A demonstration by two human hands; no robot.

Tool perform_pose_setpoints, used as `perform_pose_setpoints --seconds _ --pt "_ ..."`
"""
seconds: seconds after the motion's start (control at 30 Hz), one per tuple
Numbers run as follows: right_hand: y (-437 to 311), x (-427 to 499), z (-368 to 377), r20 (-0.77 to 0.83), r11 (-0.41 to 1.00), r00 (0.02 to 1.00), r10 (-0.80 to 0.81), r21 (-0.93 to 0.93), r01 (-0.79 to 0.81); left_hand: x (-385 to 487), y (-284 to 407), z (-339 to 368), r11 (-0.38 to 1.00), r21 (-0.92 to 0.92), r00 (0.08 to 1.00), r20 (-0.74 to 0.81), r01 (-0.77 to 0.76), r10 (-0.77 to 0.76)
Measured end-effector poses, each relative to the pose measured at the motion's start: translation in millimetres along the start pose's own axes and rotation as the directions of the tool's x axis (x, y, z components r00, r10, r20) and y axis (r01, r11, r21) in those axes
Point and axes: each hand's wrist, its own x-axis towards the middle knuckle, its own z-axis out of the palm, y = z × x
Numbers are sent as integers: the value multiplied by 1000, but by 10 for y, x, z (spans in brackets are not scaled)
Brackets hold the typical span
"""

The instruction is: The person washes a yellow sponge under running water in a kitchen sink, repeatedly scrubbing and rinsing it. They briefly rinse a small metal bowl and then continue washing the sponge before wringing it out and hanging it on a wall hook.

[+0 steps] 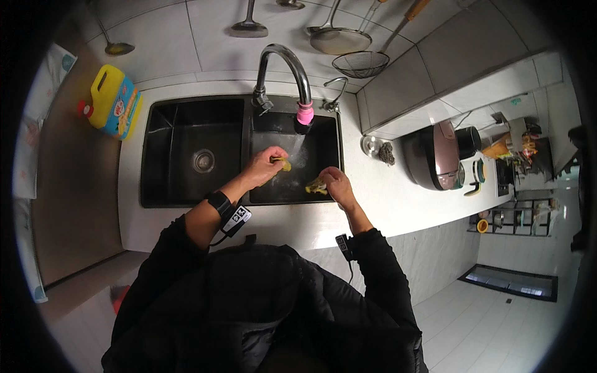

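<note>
Over the right basin of a dark double sink (246,154), my left hand (268,164) pinches a small yellow-green piece (283,163), whose exact kind I cannot tell. My right hand (336,184) grips a yellowish, crumpled piece (317,186) near the basin's front right corner; it looks soft and has a pale part. Between and beyond the hands, water (299,144) falls from a chrome gooseneck faucet (285,53) with a pink nozzle (305,113). The basin floor below is wet.
Left of the sink stands a yellow jug (116,102) with a red cap. A small second tap (332,106), a steel-wool scrubber (386,154) and a rice cooker (431,156) are at the right. Strainers (341,41) and ladles hang on the tiled wall.
</note>
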Motion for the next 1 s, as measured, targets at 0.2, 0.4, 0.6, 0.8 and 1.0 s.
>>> perform_pose_setpoints --seconds 0.2,0.4,0.6,0.8,1.0 --pt "-43 33 28 -146 982 984 -106 143 127 -102 189 39 991 19 988 72 132 -133" --pt "-198 -101 152 -74 989 992 -98 -119 89 -58 324 -65 919 393 957 247 42 -149" --pt "-392 -169 382 -44 998 997 -68 4 68 -16 477 -132 995 99 930 365 8 -44" --pt "-429 -216 468 -119 939 944 -308 120 322 -73 658 -208 991 -107 894 448 82 -26" --pt "-529 -234 405 -59 913 925 -376 -191 360 -39 504 -158 992 -82 900 432 98 -53"
